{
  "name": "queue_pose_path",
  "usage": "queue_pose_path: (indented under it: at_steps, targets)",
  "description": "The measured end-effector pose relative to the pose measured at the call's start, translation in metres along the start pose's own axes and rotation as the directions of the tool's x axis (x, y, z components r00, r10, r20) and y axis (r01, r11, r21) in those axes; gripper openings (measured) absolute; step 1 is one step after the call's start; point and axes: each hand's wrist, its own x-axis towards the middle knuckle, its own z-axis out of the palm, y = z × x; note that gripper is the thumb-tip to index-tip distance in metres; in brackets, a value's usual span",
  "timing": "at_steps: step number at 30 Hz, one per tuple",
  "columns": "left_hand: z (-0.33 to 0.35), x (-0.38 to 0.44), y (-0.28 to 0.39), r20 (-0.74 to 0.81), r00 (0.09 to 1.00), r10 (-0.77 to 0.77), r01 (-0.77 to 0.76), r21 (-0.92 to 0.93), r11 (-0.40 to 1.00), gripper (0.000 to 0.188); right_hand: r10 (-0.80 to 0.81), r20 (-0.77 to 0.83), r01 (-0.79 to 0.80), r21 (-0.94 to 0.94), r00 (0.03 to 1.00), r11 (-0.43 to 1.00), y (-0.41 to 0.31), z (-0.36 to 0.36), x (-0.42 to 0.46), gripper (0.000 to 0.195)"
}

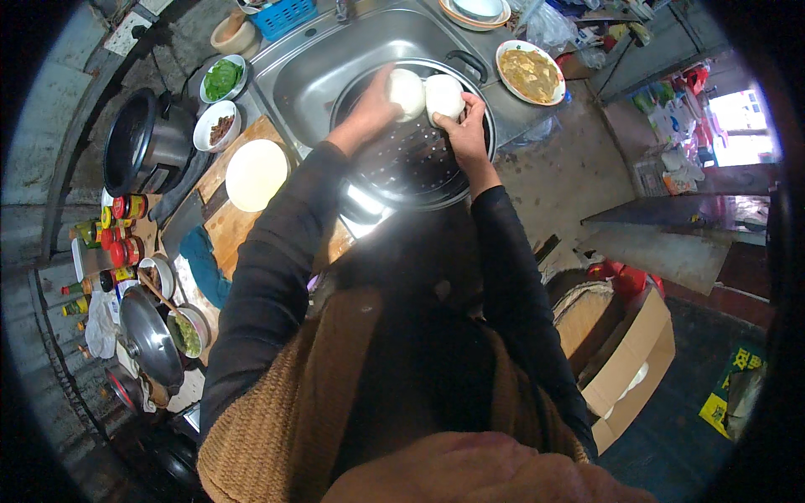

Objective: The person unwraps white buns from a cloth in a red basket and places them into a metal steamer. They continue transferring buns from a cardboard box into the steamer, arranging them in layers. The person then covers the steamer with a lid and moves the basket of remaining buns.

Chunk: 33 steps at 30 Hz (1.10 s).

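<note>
Two round white buns (407, 94) sit side by side at the far part of a perforated metal steamer tray (402, 157). My left hand (375, 104) grips the left bun from its left side. In my right hand (464, 126) is the right bun (444, 99), with the thumb at its near edge and the fingers around its right side. Both are over the tray; whether they rest on it cannot be told. The round steamer has a black side handle (468, 65) and overlaps the stainless steel sink (302, 82).
Right of the sink stands a bowl of yellowish food (530, 73). To the left are bowls of green leaves (222, 80) and dark meat (218, 127), a pale round plate (256, 175), a wooden board (226, 232), a rice cooker (148, 144) and several jars (127, 251). An open cardboard box (635, 377) is at lower right.
</note>
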Motion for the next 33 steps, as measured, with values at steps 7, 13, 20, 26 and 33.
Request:
queue_pose_path:
  at_steps: [7,13,20,26,33]
  targets:
    - [-0.008,0.005,-0.012,0.019,1.0,0.007,-0.006,-0.035,0.999,0.09,0.084,-0.093,-0.091,-0.064,0.992,0.994,-0.058,0.015,-0.022,0.077]
    - [0.003,-0.001,-0.011,0.011,0.999,-0.049,0.05,-0.067,0.997,0.08,-0.083,-0.134,0.033,-0.337,0.988,0.941,-0.024,0.005,-0.018,0.077]
    - [0.002,-0.007,-0.016,-0.059,0.989,-0.138,0.129,-0.144,0.981,0.086,-0.04,-0.162,-0.025,-0.378,0.986,0.926,-0.031,0.013,-0.024,0.084]
    - [0.003,-0.001,-0.01,-0.063,0.993,-0.104,0.113,0.169,0.979,0.084,0.051,-0.145,-0.097,-0.33,0.988,0.939,-0.024,0.015,-0.017,0.088]
    - [0.022,-0.015,-0.008,-0.308,0.95,-0.051,0.126,0.227,0.966,0.071,0.001,-0.108,-0.028,-0.248,0.994,0.968,-0.002,0.01,-0.017,0.083]
